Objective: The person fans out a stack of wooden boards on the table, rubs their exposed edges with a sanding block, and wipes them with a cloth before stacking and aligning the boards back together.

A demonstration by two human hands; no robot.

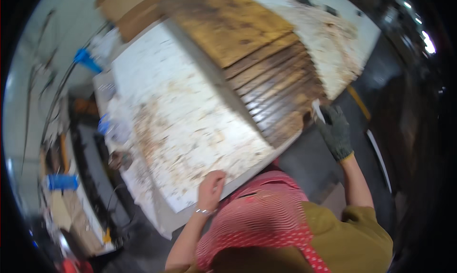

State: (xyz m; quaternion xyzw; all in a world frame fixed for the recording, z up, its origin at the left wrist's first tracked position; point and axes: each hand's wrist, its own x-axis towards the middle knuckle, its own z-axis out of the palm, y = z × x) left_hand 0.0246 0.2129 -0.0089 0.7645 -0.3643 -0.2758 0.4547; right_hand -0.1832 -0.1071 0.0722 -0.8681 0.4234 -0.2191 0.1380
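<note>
Two hands are resting at the near edge of a large white board (pixel 190 111), which is stained with brown patches and is lying flat across the surface (pixel 328 30). The left hand (pixel 211 188) is bare, with a thin bracelet at the wrist, and its fingers are curling down onto the board's near edge, pressing against it rather than closing around anything. The right hand (pixel 336 130) is wearing a dark work glove with a yellowish cuff and is closing around a small pale tool (pixel 318 110), whose tip is touching the near corner of a stack of dark wooden slats (pixel 281 89). What kind of tool it is cannot be told, as the picture is blurring there. The slats are lying side by side on the right part of the board, and a broad yellowish-brown plank (pixel 228 23) is lying on their far end. Between the arms, a red and white checked apron (pixel 262 216) is showing over an olive shirt. To the left, beside the board, a cluttered bench (pixel 71 201) with blue items is standing near the wall.
</note>
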